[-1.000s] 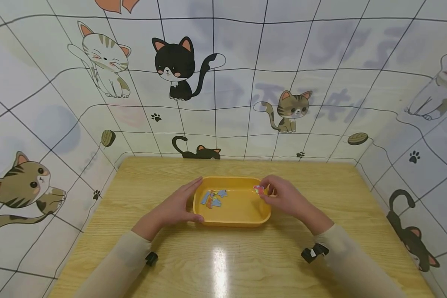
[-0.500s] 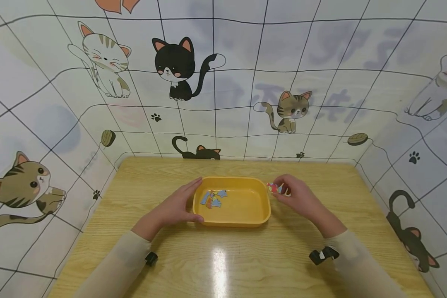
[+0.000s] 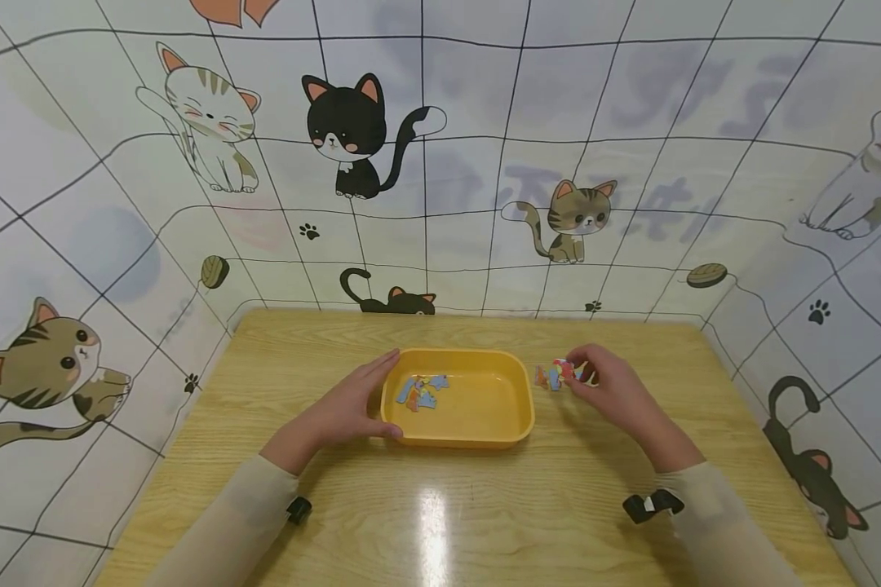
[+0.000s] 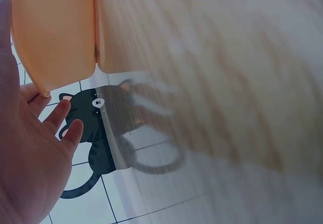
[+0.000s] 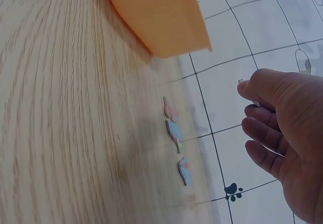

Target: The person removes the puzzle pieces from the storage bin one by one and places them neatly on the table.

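Note:
A yellow tray (image 3: 477,416) sits on the table, with several small puzzle pieces (image 3: 426,401) lying in its left half. My left hand (image 3: 348,405) rests against the tray's left end, fingers at the far corner and thumb at the front rim; the left wrist view shows those fingers (image 4: 63,114) loosely extended. To the right of the tray, my right hand (image 3: 613,391) pinches a red puzzle piece (image 3: 563,369) between thumb and fingertips, seen nearly edge-on in the right wrist view. Below it, an orange piece (image 5: 169,110), a blue piece (image 5: 174,135) and another bluish piece (image 5: 184,171) lie on the table.
The wooden table (image 3: 352,514) runs back to a wall (image 3: 462,179) covered in cat-printed sheeting, which also closes in both sides. Black wrist cameras (image 3: 652,506) sit at both cuffs.
My right hand has carried the red puzzle piece rightward from the tray's right end to above the table, uncovering pieces lying there. The left hand and tray have stayed put.

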A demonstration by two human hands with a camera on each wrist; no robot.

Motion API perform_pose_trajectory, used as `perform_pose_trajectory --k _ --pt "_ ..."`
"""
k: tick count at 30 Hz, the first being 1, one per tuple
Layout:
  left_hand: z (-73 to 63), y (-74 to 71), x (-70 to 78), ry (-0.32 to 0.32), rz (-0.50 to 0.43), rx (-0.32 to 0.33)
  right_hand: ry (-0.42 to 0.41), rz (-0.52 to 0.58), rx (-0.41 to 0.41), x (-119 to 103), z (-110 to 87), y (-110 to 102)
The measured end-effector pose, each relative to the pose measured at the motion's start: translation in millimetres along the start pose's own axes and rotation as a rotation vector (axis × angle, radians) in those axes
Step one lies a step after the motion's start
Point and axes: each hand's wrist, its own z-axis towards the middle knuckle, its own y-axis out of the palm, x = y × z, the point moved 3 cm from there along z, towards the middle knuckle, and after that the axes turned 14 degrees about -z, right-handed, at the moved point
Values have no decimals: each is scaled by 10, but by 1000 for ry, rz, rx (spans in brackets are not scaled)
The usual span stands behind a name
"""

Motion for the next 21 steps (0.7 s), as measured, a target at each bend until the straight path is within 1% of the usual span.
perform_pose_trajectory --k 7,13,21 --pt "-2 1 -6 1 -1 0 54 -19 -12 149 -33 1" --pt "-8 -2 10 -6 -10 1 88 -36 -6 259 -80 -8" --pt "-19 -18 56 -15 -24 -5 107 -69 10 473 -134 33"
